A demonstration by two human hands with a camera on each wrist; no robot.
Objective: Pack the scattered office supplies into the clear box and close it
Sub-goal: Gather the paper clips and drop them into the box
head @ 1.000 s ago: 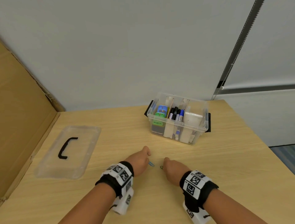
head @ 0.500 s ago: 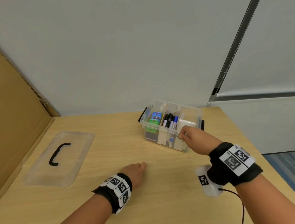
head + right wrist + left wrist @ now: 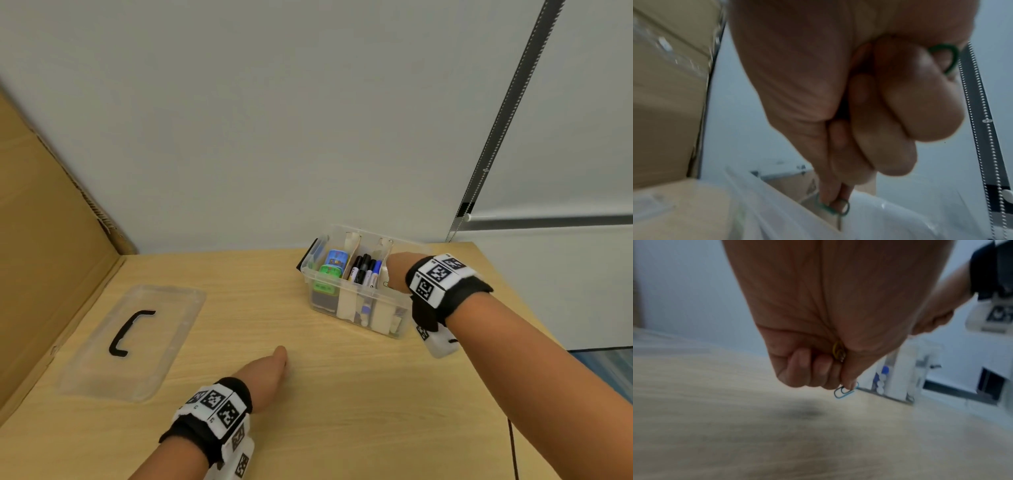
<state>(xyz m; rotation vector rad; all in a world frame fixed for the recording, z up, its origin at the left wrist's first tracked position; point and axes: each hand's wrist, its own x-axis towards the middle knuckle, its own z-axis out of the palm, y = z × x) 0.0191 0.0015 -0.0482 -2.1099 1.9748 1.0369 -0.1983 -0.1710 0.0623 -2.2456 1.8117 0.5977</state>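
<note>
Pinching green paper clips (image 3: 840, 209) over the clear box's (image 3: 356, 294) right compartment with your right hand (image 3: 397, 270), and blue and yellow paper clips (image 3: 844, 391) in your curled left hand (image 3: 267, 373) above the table (image 3: 342, 394), you have the box mostly packed, while the lid (image 3: 137, 339) lies well apart.

Even, soft indoor light in the head view, sharp but bowed at the edges, both wrist views dim, bluish and motion-blurred, faint dark shadow on the pale wooden tabletop (image 3: 735, 434).
</note>
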